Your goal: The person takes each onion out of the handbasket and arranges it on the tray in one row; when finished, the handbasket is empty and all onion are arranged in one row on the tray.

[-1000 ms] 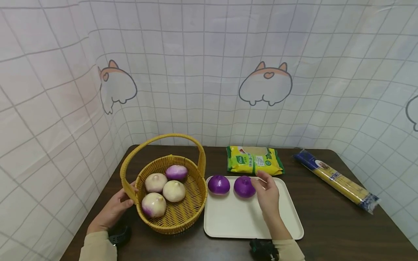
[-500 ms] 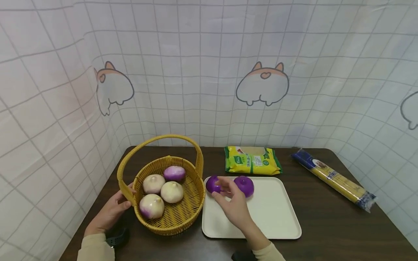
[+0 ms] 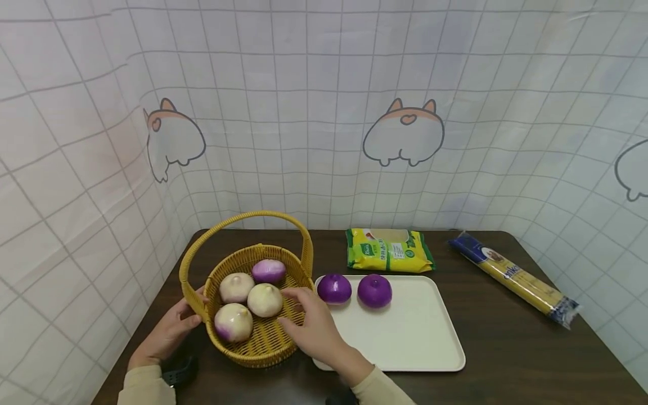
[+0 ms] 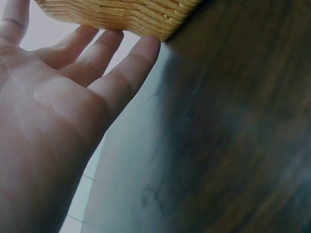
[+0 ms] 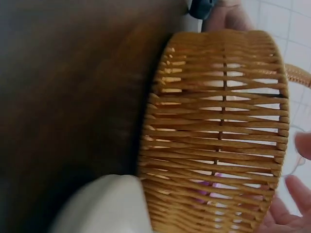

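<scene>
A yellow wicker basket with a tall arched handle stands on the dark table. Inside lie three whitish onions and one light purple onion. My left hand touches the basket's left side by the handle's foot, and in the left wrist view its fingertips meet the woven wall. Over the right rim reaches my right hand, holding nothing, thumb and fingers apart beside the nearest white onion. Two dark purple onions, one left and one right, sit on a white tray.
Behind the tray lies a yellow-green food packet. A long pack of spaghetti lies slantwise at the table's right. A white checked cloth hangs round the back and sides.
My right hand has moved left from beside the right purple onion, past the left one, to over the basket. The left hand stays at the basket. The view has shifted slightly.
</scene>
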Demonstrator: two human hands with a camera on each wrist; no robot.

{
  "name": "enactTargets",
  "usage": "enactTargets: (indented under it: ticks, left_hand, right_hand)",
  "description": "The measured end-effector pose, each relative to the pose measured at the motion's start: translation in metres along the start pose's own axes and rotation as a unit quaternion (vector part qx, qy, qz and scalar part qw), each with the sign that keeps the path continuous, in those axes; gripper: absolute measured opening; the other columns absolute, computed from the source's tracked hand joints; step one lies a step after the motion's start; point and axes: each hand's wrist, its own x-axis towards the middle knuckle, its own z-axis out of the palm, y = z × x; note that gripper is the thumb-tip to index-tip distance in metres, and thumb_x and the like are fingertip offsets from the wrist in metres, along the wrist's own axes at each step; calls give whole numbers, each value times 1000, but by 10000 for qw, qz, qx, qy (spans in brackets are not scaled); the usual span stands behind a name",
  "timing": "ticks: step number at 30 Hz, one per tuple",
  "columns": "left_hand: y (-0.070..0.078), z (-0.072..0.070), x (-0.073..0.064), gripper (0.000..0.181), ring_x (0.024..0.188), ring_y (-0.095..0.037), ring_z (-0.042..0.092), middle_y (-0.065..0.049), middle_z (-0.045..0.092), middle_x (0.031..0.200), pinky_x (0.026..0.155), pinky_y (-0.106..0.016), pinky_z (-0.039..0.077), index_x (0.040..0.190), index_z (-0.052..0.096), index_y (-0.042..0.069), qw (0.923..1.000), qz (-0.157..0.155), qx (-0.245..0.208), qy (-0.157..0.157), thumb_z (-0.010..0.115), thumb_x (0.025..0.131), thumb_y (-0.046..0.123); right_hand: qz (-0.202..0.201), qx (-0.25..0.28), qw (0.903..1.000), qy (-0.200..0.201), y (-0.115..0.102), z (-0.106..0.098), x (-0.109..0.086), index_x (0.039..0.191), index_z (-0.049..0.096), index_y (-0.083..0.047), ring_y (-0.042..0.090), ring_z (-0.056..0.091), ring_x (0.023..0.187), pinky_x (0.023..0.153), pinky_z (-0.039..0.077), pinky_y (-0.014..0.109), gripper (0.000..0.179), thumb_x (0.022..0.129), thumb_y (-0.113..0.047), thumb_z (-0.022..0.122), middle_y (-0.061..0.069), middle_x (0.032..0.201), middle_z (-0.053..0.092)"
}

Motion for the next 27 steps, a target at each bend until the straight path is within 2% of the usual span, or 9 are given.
enactTargets:
  ticks: [3, 9, 14, 20, 23, 27]
  left_hand:
    - [-2, -1, 0, 40, 129, 8, 34, -36, 7, 155, 96, -14, 34, 127, 34, -15, 10000, -32, 20, 15, 51, 101, 10]
    - [-2, -1, 1, 38, 130, 5, 35, -33, 12, 155, 97, -16, 35, 126, 37, -13, 9999, 101, 13, 4, 51, 101, 10]
    - [0, -1, 0, 34, 130, 4, 36, -30, 17, 155, 97, -16, 36, 126, 41, -10, 9999, 156, -26, 14, 52, 101, 10]
    - [1, -1, 1, 37, 130, 5, 35, -36, 9, 155, 97, -16, 35, 128, 37, -13, 9999, 158, -20, -44, 51, 101, 10]
    - [3, 0, 0, 38, 130, 5, 35, -37, 6, 154, 97, -15, 35, 128, 37, -13, 9999, 139, -42, -43, 51, 101, 10]
    - [4, 1, -1, 37, 130, 5, 36, -35, 10, 155, 96, -15, 35, 127, 38, -12, 10000, 75, -34, 5, 52, 101, 11]
  right_hand:
    - [261, -376, 9985, -306, -2, 4, 12, 133, 54, -10, 14, 56, 106, 88, 50, 35, 51, 87, -22, 73, 6, 125, 60]
    - [942, -131, 9943, -472, -6, 9, 33, 138, 48, -8, 27, 57, 113, 90, 50, 37, 62, 85, -25, 74, 11, 127, 57]
    - [983, -725, 9910, -554, -4, 20, 43, 139, 48, -8, 23, 54, 118, 96, 46, 38, 65, 84, -30, 75, 9, 130, 55]
    - [1036, -1269, 9846, -614, -2, 33, 48, 138, 50, -10, 20, 53, 119, 97, 45, 38, 62, 86, -37, 72, 7, 134, 52]
    - [1118, -1409, 9815, -654, -1, 35, 51, 137, 50, -9, 22, 53, 121, 98, 44, 39, 62, 86, -38, 72, 8, 135, 52]
    - [1255, -1427, 9790, -736, 0, 36, 54, 136, 51, -6, 24, 52, 122, 100, 43, 39, 62, 85, -35, 73, 10, 133, 55]
